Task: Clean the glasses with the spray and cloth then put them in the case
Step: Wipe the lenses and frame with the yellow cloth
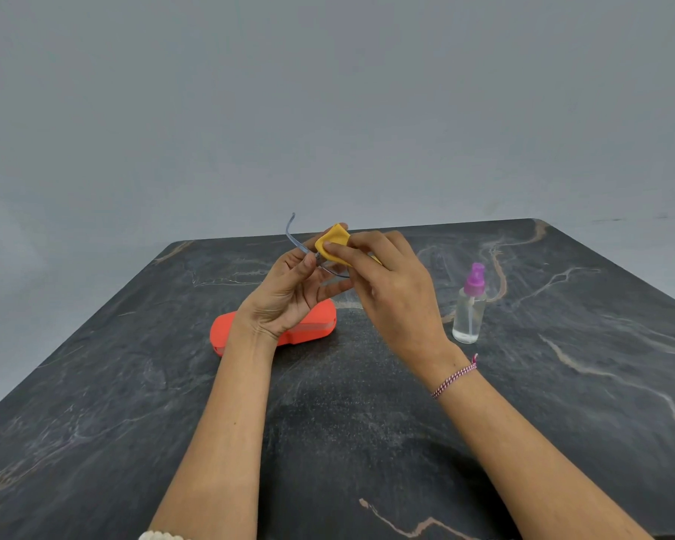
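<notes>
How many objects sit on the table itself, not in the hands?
2: the orange case lies partly behind the left hand; the spray bottle stands right of the right hand. Something small could hide behind them.

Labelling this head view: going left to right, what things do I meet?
Orange oval glasses case, yellow cloth pinched by the right hand, clear spray bottle with purple top.

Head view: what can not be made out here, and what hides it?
Lenses of the glasses, head view: covered by the yellow cloth and right hand; only one temple and some rim show.
Middle of the case, head view: behind the left hand and wrist.
</notes>
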